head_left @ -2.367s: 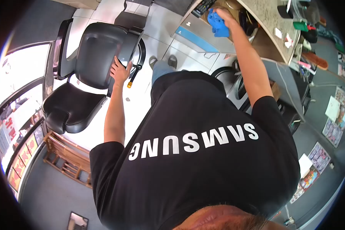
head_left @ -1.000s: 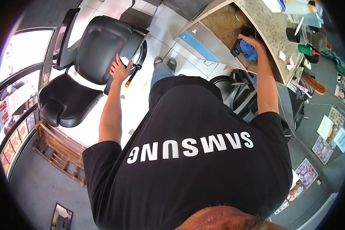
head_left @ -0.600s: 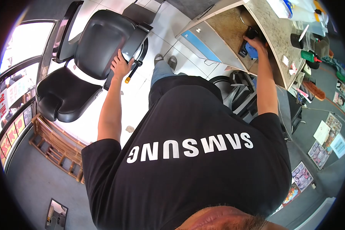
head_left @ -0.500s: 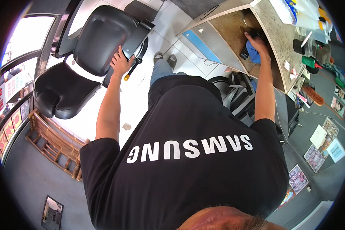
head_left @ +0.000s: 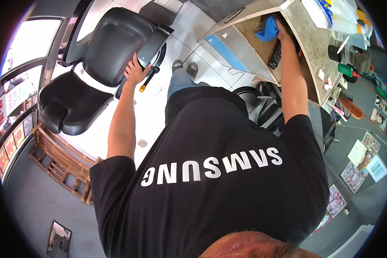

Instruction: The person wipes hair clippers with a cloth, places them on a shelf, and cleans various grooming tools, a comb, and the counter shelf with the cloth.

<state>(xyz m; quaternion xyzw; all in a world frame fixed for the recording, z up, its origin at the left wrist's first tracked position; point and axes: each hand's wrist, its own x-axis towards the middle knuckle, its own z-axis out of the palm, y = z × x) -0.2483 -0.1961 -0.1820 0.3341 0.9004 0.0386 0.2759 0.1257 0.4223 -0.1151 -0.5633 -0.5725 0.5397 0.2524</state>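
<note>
My left hand (head_left: 135,72) rests with fingers spread on the armrest (head_left: 148,50) of a black padded barber chair (head_left: 118,45). To the right, my right hand (head_left: 282,31) reaches deep into an open compartment of a wooden cabinet (head_left: 251,30). Its fingers are mostly hidden, so its grip does not show. A crumpled blue cloth or glove (head_left: 268,30) lies right beside that hand. A black remote control (head_left: 275,56) sits in the compartment next to my forearm.
Bottles and a brown-bristled brush (head_left: 351,107) crowd the right side by the cabinet top. A bamboo bench (head_left: 62,161) stands at lower left. Below the cabinet is a black chair-like object (head_left: 262,103). A yellow-tipped lever (head_left: 142,87) sticks out from the barber chair.
My right hand has gone deeper into the compartment. The blue item has moved from under my wrist to the far left of the hand, uncovering the remote. My left hand stays put.
</note>
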